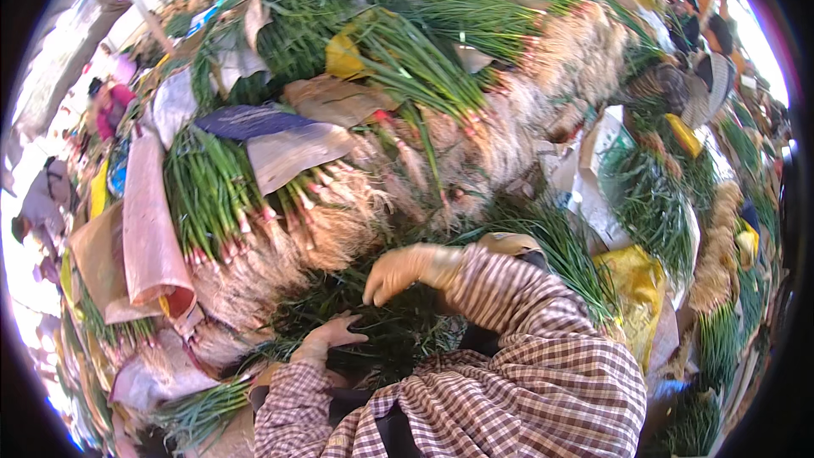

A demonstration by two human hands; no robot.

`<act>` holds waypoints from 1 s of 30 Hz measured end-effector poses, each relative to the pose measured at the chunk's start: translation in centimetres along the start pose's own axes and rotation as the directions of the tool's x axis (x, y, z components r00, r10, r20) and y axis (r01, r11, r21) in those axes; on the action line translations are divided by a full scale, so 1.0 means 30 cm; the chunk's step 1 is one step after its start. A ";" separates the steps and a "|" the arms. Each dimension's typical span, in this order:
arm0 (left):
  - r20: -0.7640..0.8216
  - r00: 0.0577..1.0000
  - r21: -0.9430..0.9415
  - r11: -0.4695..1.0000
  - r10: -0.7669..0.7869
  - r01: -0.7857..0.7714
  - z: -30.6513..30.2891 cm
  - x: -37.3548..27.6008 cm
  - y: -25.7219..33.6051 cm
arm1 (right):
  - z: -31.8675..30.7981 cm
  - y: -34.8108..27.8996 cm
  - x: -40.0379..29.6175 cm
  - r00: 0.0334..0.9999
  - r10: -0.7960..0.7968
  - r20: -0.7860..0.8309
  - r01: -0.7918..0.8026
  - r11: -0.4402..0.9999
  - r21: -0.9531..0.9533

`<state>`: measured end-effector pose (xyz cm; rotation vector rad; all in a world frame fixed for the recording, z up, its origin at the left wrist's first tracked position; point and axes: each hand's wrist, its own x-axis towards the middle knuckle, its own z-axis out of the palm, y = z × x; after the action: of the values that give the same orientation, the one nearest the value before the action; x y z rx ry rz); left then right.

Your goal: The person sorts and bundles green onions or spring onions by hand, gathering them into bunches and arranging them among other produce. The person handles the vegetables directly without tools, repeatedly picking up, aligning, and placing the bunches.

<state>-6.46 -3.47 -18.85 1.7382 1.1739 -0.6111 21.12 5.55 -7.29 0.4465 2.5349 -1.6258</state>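
Observation:
My left hand (333, 332) is low over a dark heap of loose green leaves (381, 346), its thumb and fingers apart and nothing visible in them. Above and to the right of it, my right hand (397, 273) is blurred, with fingers bent downward over the same heap. Whether it pinches a leaf I cannot tell. Just beyond lie bunches of green onions with pale, stringy roots (337, 235), the roots towards me. Another green onion bunch (210, 203) is at the left, also roots towards me. Checked sleeves cover both my arms.
A blue and tan sheet (299, 156) lies across some bunches. A rolled pink sheet (156, 222) stands at left. More onions (420, 63) are piled beyond, and a yellow sack (636, 292) lies at right. Other people (712, 70) are at the upper right and far left.

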 end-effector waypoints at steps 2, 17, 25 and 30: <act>-0.077 0.995 -0.030 0.998 0.061 -0.064 -0.024 -0.033 0.016 | -0.190 -0.115 -0.227 0.950 0.091 -0.300 -0.118 0.990 -0.074; -0.339 0.898 -0.624 0.647 0.280 -0.437 -0.297 -0.167 0.453 | -0.543 0.566 -0.658 -0.057 0.314 -0.948 -0.030 0.948 0.316; -0.445 0.750 -0.895 -0.276 0.490 -0.351 -0.554 0.193 0.762 | -0.310 -0.089 -0.490 0.342 0.432 -0.834 0.284 0.799 0.530; -0.589 0.667 -0.789 -0.503 0.457 -0.353 -0.656 0.129 1.002 | -0.164 -0.262 -0.378 0.173 0.118 -0.978 -0.789 0.611 -0.066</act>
<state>20.56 12.08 -0.55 0.3832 0.2583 0.8423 29.96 4.77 4.36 2.3867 2.6540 -0.1009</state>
